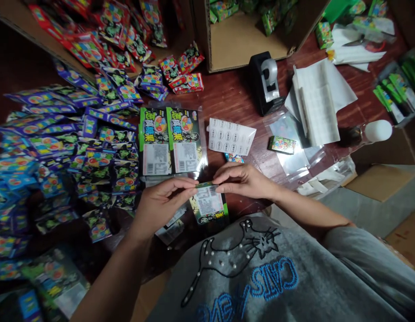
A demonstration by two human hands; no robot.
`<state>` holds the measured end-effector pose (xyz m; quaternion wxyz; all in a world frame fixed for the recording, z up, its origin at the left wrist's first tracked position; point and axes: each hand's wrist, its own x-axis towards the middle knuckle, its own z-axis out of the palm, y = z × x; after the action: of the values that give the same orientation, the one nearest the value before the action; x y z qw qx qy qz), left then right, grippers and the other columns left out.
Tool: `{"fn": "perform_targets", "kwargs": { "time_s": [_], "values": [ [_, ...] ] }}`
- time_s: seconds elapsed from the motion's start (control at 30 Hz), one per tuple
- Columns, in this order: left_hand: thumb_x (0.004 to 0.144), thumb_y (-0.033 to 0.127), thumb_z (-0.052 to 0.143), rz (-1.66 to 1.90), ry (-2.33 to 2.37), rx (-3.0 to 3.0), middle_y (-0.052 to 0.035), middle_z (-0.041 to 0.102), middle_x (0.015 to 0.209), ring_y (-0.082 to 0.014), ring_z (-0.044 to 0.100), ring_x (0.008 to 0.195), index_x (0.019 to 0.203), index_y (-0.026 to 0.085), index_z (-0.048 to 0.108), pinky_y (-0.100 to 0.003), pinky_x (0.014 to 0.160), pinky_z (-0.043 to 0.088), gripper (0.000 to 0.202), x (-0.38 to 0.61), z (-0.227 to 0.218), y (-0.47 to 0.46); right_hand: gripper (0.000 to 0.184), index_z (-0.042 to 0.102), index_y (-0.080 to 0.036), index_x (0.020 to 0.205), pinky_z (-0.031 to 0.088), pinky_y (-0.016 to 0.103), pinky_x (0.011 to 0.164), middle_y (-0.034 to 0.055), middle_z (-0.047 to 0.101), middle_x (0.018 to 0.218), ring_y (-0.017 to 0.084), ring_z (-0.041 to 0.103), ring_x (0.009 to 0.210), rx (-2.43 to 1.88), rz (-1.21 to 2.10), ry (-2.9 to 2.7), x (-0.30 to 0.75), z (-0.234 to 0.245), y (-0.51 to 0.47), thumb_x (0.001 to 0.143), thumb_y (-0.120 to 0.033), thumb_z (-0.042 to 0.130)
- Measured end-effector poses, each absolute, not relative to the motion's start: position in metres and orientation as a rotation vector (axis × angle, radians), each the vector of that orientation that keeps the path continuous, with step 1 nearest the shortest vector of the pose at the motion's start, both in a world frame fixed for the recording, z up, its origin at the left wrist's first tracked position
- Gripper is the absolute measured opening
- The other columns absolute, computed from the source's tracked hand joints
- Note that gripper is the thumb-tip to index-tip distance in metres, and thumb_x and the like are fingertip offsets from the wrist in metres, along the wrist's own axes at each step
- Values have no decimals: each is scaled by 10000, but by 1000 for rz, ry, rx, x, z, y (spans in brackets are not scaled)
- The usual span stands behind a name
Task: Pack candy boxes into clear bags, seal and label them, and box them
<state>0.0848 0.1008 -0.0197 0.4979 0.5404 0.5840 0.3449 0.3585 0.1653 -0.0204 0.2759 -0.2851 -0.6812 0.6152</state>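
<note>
Both my hands pinch the upper edge of a green and black candy bag [210, 203] in front of my body, with a white printed label facing up. My left hand [163, 199] grips its left corner between thumb and fingertips. At the right corner, my right hand [242, 179] does the same. Just beyond lie two matching candy bags [185, 156] side by side, each with a white label. A sheet of round stickers [231, 136] rests on the table past my right hand, partly over a small blue packet [234, 157].
Piles of purple and blue packets [93, 152] cover the left side. Cardboard boxes [234, 56] with red and green packets stand behind. Rightward are a tape dispenser [266, 82], a small green box [282, 145], paper sheets [314, 100] and a white-capped bottle [376, 131].
</note>
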Motion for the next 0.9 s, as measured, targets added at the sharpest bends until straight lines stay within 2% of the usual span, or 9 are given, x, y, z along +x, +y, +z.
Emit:
{"fn": "perform_targets", "kwargs": {
  "time_s": [0.17, 0.3, 0.33, 0.4, 0.5, 0.63, 0.73, 0.83, 0.9],
  "values": [
    [948, 528, 733, 602, 1413, 1680, -42, 838, 1058, -257, 787, 959, 900, 304, 813, -420, 966, 630, 243, 79, -17, 131, 316, 740, -219, 1304, 514, 492, 1106, 113, 733, 1283, 282, 653, 1231, -1026, 983, -2175, 379, -12, 229, 1069, -415, 660],
    [941, 439, 745, 653, 1439, 1941, -54, 774, 1331, -305, 711, 1246, 979, 287, 805, -480, 1195, 498, 168, 94, -12, 199, 398, 695, -141, 1390, 430, 499, 1119, 156, 733, 1267, 331, 615, 1239, -1187, 682, -2498, 390, -14, 299, 1048, -340, 662],
    [906, 400, 786, 688, 1443, 1963, -75, 731, 1419, -326, 660, 1338, 1088, 271, 797, -497, 1241, 450, 223, 101, -13, 219, 378, 712, -129, 1359, 419, 485, 1110, 158, 744, 1238, 324, 624, 1210, -1183, 691, -2572, 389, -15, 310, 1039, -325, 664],
    [804, 322, 880, 678, 1443, 1975, -130, 682, 1487, -377, 559, 1451, 1331, 232, 718, -555, 1282, 378, 558, 116, -21, 256, 310, 745, -112, 1270, 406, 450, 1084, 152, 763, 1169, 294, 646, 1125, -1181, 726, -2647, 385, -19, 323, 1028, -284, 657],
    [798, 267, 884, 550, 1455, 1944, -147, 776, 1295, -419, 515, 1463, 1509, 186, 583, -653, 1264, 321, 777, 136, -37, 293, 168, 771, -120, 1096, 402, 399, 1049, 119, 774, 1070, 247, 658, 1025, -1200, 768, -2646, 380, -25, 323, 1003, -185, 646],
    [847, 196, 810, 520, 1521, 1899, -112, 823, 1060, -421, 546, 1406, 1501, 151, 578, -666, 1235, 299, 696, 149, -49, 304, 122, 757, -154, 989, 427, 385, 972, 102, 762, 1035, 244, 642, 1000, -1159, 772, -2582, 381, -17, 304, 1018, -180, 641],
    [826, 170, 809, 613, 1549, 1897, -116, 808, 1145, -392, 555, 1384, 1485, 174, 595, -595, 1243, 313, 693, 140, -40, 288, 161, 738, -188, 981, 445, 382, 938, 65, 747, 989, 225, 631, 958, -937, 894, -2430, 385, 8, 282, 1062, -291, 644],
    [876, 280, 790, 691, 1585, 1980, -117, 767, 1260, -375, 547, 1369, 1361, 228, 692, -538, 1234, 346, 498, 123, -23, 246, 213, 723, -201, 976, 484, 343, 891, 19, 734, 937, 174, 640, 885, -767, 1264, -2200, 387, 33, 264, 1066, -387, 669],
    [921, 369, 744, 627, 1575, 2018, -102, 772, 1176, -366, 583, 1291, 1194, 256, 761, -529, 1191, 398, 296, 112, -16, 207, 244, 710, -192, 964, 507, 314, 834, 2, 722, 905, 147, 634, 829, -741, 1584, -2056, 384, 37, 256, 1038, -424, 704]
  ]
}}
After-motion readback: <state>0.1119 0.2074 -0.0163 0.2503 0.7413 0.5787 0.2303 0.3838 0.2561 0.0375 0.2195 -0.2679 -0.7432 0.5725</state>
